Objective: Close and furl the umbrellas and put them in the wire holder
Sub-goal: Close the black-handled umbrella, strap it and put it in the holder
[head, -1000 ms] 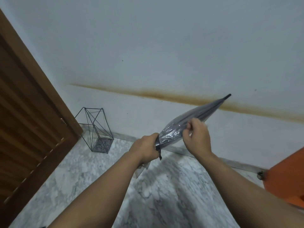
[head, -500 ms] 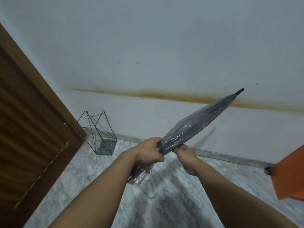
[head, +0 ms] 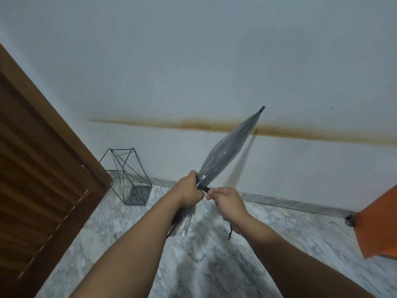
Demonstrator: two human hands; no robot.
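A furled clear-grey umbrella [head: 225,154] points up and to the right, its black tip near the brown stain on the wall. My left hand [head: 189,191] grips it around the lower end of the canopy. My right hand [head: 228,203] pinches the dark closing strap just right of that grip, with a thin cord hanging below its wrist. The black wire holder [head: 126,175] stands empty on the floor by the wall, to the left of my hands and apart from them.
A brown louvred wooden door [head: 40,168] fills the left side. An orange umbrella canopy [head: 380,224] juts in at the right edge. The floor [head: 214,265] is grey-white marble and meets a white wall with a brown stain [head: 214,125].
The umbrella has tilted more upright. My right hand moved from the canopy down to the strap next to my left hand.
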